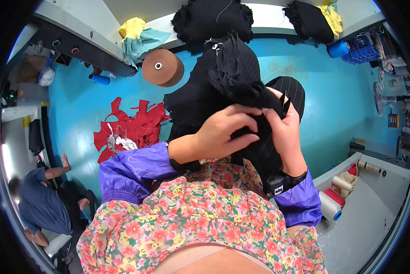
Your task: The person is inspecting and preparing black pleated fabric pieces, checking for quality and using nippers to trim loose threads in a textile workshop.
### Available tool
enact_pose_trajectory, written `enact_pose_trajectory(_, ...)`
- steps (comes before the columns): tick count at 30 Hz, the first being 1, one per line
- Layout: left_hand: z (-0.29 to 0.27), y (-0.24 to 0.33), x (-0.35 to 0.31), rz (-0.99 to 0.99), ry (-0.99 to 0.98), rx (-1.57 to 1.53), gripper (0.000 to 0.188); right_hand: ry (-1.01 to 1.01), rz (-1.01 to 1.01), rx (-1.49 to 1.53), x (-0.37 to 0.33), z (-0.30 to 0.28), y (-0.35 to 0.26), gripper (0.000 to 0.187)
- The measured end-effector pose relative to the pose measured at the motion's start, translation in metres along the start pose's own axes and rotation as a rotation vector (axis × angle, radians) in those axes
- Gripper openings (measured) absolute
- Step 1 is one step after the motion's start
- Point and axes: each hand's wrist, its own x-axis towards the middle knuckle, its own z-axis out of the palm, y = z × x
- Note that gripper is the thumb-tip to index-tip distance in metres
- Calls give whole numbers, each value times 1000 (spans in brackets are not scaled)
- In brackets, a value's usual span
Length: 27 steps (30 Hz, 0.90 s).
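Both hands are up in front of the person's chest, closed around a piece of black ribbed cloth (223,86). The left hand (223,132) has its fingers curled over a bunched fold of the cloth, thumb underneath, pinching it tight. The right hand (285,128) faces it from the other side, fingers wrapped into the same bunch, so the two hands touch or nearly touch through the fabric. The cloth rises from the grip in a crumpled ridge and spreads out to the left in a wide pleated sheet, while a narrower part hangs down between the wrists. Both forearms wear purple sleeves (132,171) gathered at the cuff, and a flowered garment (200,219) covers the person's front below them. A dark band with a small device (278,184) sits on the right wrist. Beneath the cloth lies a bright blue floor (346,105), with red fabric scraps (132,128) spread on it to the left and a brown cone of thread (161,67) just above them. More black cloth is piled on the grey worktop (269,16) at the top, one heap (211,20) in the middle and another (307,20) to the right, with yellow and pale green pieces (138,36) on the left. White thread cones (330,205) lie on a worktop at the lower right. Another person (42,201) in a blue shirt is crouched on the floor at the far left.
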Motion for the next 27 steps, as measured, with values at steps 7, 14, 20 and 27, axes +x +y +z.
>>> enact_pose_trajectory(7, -36, -19, -43, -320, 477, -231, 9, -146, -301, -561, -17, 10, 3, 51)
enact_pose_trajectory(14, -53, -15, -22, -622, 476, -423, 19, -226, -425, -675, -23, 17, 25, 52)
enact_pose_trajectory(20, -58, -19, -1, -477, 150, 275, 13, -220, -521, -707, -21, 17, 22, 51)
enact_pose_trajectory(27, -79, -23, 12, -783, 266, -549, 12, -225, -606, -752, -13, 9, -2, 48)
